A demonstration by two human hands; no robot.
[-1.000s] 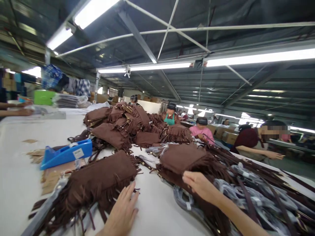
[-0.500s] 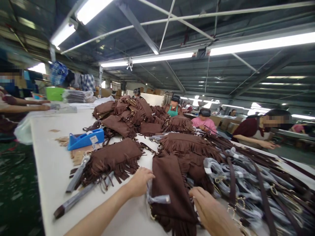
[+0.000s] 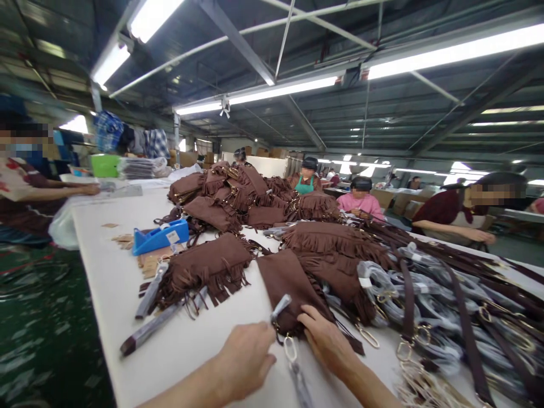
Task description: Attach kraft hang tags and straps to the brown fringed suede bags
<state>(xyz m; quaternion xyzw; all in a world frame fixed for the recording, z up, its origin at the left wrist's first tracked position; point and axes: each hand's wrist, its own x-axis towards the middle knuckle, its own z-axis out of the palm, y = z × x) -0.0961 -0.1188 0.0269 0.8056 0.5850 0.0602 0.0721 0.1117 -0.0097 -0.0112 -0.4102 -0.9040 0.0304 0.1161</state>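
Left hand [image 3: 250, 354] shifted from brown bag's [image 3: 283, 275] side toward near end, curled, hold unclear. Right hand [image 3: 326, 339] touches bag, grip unclear. Bag lies mostly beyond both.

L hand's [image 3: 249, 354] grip hidden, both forearms [image 3: 187, 382] cut off @ btm.

Your brown bag [image 3: 285, 277]: matt, suede-like. Gold-toned metal ring [image 3: 286, 348] near you: smooth, glossy. Plastic wrap [image 3: 301, 387] below it: translucent, shiny, crinkled. Your tape dispenser [image 3: 160, 238]: smooth blue plastic, light gloss. Card pieces [image 3: 148, 266]: matt, papery. Your tabletop [image 3: 113, 289]: white, smooth, low sheen.
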